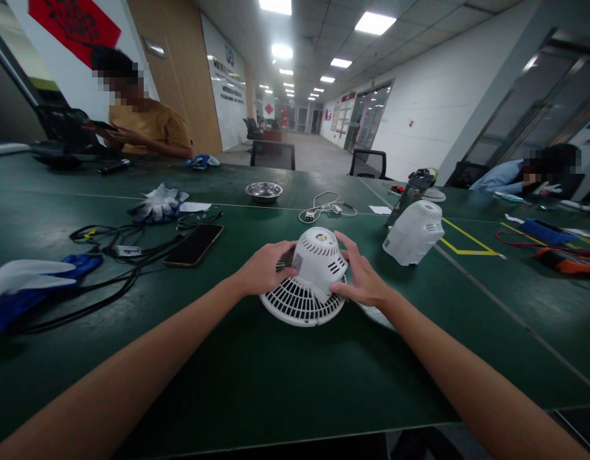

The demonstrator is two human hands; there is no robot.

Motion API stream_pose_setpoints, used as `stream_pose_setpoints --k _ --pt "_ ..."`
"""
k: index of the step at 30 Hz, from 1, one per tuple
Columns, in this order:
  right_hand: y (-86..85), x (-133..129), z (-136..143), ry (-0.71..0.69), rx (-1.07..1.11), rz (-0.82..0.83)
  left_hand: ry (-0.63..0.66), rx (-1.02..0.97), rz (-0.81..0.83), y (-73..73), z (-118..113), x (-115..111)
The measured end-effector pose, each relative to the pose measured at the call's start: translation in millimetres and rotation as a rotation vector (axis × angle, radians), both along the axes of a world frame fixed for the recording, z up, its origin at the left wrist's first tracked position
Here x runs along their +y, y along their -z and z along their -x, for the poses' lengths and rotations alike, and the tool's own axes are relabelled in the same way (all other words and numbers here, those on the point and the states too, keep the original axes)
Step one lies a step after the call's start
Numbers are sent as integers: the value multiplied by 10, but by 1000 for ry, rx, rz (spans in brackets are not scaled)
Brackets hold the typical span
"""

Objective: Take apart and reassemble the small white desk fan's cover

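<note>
A white vented fan motor housing sits over a round white fan grille on the green table in front of me. From the left, my left hand has its fingers and thumb closed against the side of the housing. On the opposite side my right hand grips it between thumb and fingers. The grille lies beneath the housing, its ribs facing up. Part of a flat white piece shows under my right wrist; the rest is hidden.
Right of my hands stand another white housing and a bottle. Ahead are a metal bowl and a white cable. A phone, black cables and gloves lie left. Two people sit across the table.
</note>
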State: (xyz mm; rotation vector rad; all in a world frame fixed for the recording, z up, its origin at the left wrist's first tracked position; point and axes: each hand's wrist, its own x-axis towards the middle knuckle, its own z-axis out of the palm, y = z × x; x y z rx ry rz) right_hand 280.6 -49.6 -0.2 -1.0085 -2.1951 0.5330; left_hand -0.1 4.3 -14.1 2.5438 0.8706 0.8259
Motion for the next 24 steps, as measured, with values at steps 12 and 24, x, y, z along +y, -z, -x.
stream_pose_setpoints --k 12,24 --pt "-30 -140 84 -68 41 121 106 -175 -40 178 -115 -113" --pt "-47 -118 120 -59 36 134 91 -151 -136 107 -130 -139"
